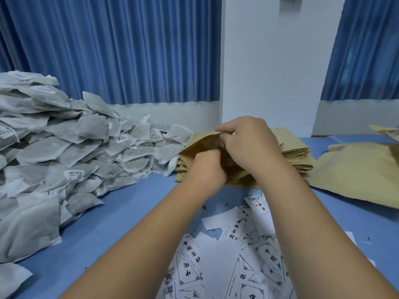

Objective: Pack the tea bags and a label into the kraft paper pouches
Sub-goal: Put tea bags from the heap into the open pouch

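Labels (235, 231) lie below my grips; left grip (207, 167) and right grip (248, 143) pinch the pouch (193, 147) mouth; overpulling could tear it.

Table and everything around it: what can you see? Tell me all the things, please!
tea bags: a big heap, grey-white, table's left
pouch stack: one stack, tan, table's back middle
held pouch: one, tan, mouth open, above the stack
loose pouches: a few, tan, table's right
labels: many, white with black print, near edge
table: one, blue
curtains: two, blue, behind
wall: white, between curtains
left hand: grips held pouch
right hand: pinches its mouth
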{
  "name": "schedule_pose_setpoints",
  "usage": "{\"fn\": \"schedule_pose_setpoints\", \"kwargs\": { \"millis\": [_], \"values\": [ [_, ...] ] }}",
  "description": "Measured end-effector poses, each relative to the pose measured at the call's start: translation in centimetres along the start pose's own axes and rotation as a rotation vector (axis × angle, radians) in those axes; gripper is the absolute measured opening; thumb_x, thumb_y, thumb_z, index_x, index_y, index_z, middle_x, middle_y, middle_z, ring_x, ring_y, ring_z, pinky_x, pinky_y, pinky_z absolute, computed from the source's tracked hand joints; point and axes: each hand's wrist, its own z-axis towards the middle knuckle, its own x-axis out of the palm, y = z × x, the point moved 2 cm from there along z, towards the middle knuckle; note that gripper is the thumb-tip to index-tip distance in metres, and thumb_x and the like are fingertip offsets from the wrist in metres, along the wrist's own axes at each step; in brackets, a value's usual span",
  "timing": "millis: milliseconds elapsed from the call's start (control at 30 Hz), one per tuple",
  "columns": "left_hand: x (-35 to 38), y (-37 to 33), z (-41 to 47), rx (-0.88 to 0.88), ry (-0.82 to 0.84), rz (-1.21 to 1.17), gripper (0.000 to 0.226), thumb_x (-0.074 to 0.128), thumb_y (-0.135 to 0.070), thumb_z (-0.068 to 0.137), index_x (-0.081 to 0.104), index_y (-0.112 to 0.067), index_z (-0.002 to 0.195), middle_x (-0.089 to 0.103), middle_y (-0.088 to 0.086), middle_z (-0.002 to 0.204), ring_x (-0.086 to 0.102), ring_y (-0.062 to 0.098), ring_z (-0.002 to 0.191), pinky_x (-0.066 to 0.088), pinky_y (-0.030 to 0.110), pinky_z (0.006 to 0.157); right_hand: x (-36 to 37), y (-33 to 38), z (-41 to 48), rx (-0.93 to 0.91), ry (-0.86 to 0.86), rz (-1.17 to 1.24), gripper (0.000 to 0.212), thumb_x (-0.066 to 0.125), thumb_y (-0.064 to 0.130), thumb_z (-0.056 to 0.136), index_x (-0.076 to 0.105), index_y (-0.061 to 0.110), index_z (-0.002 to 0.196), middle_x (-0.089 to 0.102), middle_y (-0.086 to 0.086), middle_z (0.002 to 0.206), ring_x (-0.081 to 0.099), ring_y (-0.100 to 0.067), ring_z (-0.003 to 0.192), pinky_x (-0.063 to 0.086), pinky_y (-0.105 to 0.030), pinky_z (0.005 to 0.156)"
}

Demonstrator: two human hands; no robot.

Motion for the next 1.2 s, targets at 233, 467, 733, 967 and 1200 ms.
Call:
{"fn": "schedule_pose_setpoints", "kwargs": {
  "millis": [233,467,733,967,1200],
  "values": [
    [0.0,2.4,-7.6,0.464,-0.232,-0.029,0.021,0.049,-0.026,0.089,0.069,-0.021,0.090,0.061,-0.013,0.073,0.053,0.004,0.067,0.045,0.020,0.061,-1.0,-1.4,0.8,0.103,0.129,0.019,0.032,0.054,0.016,0.087,0.073,0.038,0.101,0.068,0.009,0.111,0.061,-0.017,0.103,0.052,-0.034,0.089],
    [3.1,3.0,-7.7,-0.002,0.166,0.433,0.041,0.036,-0.049,0.098,0.060,-0.016,0.102,0.049,0.003,0.102,0.047,0.023,0.102,0.035,0.032,0.074,-1.6,-1.9,0.8,0.117,0.109,0.086,0.028,0.055,0.018,0.088,0.074,0.037,0.097,0.068,0.011,0.112,0.060,-0.016,0.106,0.050,-0.037,0.093],
    [3.3,4.7,-6.9,-0.186,0.221,0.019,0.016,0.070,-0.039,0.082,0.060,-0.027,0.077,0.048,-0.011,0.094,0.051,0.016,0.101,0.046,0.031,0.084,-1.6,-2.1,0.7,0.126,0.115,0.108,0.032,0.052,0.015,0.086,0.074,0.037,0.096,0.068,0.012,0.113,0.060,-0.014,0.106,0.050,-0.037,0.094],
    [2.9,5.0,-6.8,-0.275,0.283,-0.132,0.022,0.074,-0.043,0.072,0.055,-0.033,0.073,0.051,-0.018,0.087,0.053,0.015,0.100,0.049,0.034,0.086,-1.6,-2.2,0.7,0.124,0.116,0.119,0.031,0.053,0.017,0.087,0.074,0.038,0.093,0.067,0.013,0.114,0.059,-0.013,0.107,0.049,-0.037,0.095],
    [2.7,4.9,-6.7,-0.277,0.333,-0.028,0.025,0.077,-0.049,0.071,0.059,-0.033,0.078,0.054,-0.007,0.100,0.049,0.018,0.109,0.047,0.038,0.093,-1.7,-2.3,0.8,0.111,0.119,0.122,0.028,0.055,0.018,0.087,0.074,0.037,0.093,0.068,0.016,0.110,0.059,-0.008,0.106,0.049,-0.031,0.092]
  ]
}}
